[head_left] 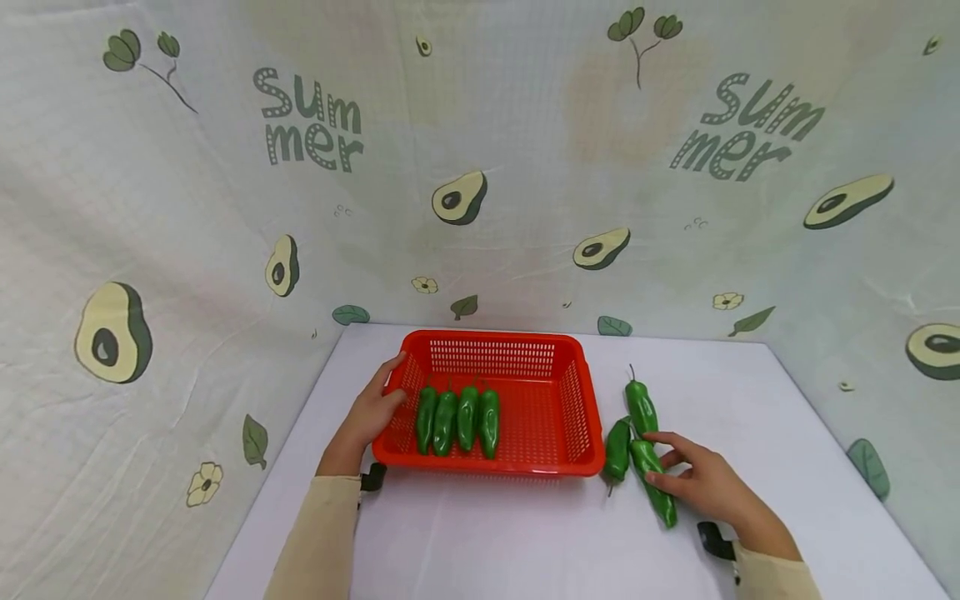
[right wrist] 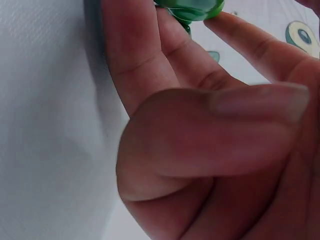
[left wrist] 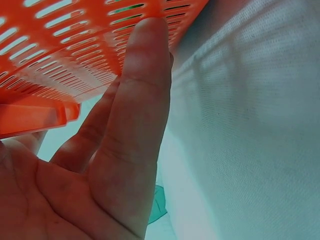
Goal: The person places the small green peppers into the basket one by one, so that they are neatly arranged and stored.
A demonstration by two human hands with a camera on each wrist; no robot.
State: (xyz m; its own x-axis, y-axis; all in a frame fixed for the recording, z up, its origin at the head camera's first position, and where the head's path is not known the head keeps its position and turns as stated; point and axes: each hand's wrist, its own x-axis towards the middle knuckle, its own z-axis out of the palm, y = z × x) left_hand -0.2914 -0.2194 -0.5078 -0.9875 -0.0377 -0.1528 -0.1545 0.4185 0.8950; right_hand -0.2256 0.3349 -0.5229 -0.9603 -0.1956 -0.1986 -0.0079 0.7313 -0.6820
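Observation:
A red plastic basket (head_left: 525, 472) sits on the table, with several green peppers (head_left: 467, 417) side by side in its left half. My left hand (head_left: 369, 414) grips the basket's left rim, with its thumb reaching inside the wall. In the left wrist view, fingers (left wrist: 142, 85) lie against the slotted basket wall (left wrist: 75, 55). Right of the basket, my right hand (head_left: 701, 477) pinches a long green pepper (head_left: 660, 496) between thumb and fingers. Green pepper skin (right wrist: 197, 9) shows at the fingertips in the right wrist view.
Another green pepper (head_left: 618, 450) lies close against the basket's right side. One more pepper (head_left: 640, 404) lies just beyond the right hand. A white cloth (head_left: 750, 400) covers the table, and a printed curtain (head_left: 510, 125) hangs behind and along both sides.

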